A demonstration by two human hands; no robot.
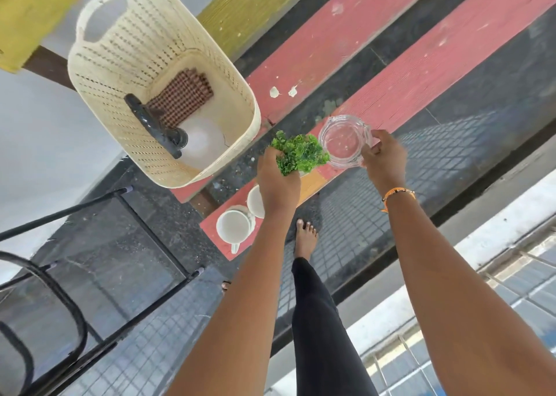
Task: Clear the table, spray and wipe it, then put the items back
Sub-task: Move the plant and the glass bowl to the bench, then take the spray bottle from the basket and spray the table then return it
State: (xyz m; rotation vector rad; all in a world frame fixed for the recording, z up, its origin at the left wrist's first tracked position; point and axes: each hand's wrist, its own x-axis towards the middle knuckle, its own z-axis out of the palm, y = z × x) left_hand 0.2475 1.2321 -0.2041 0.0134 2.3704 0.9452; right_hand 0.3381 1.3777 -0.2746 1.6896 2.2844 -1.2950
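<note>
My left hand [278, 182] grips a small green artificial plant [301, 151] just above the red slatted bench [400, 73]. My right hand [383, 158] holds a clear glass jug [343, 141] by its right side, beside the plant. Two white cups [234, 225] stand on the near end of the bench; my left wrist partly hides the farther one. A cream perforated basket [126, 55] sits on the bench's left end. Inside it lie a spray bottle [192, 144] with a black trigger and a brown checked cloth [183, 97].
A black metal chair frame [99, 245] stands at lower left on the dark tiled floor. My leg and bare foot [307, 236] are below the bench. A yellow plank [30, 13] runs at top left. A white ledge and railing [496, 263] lie to the right.
</note>
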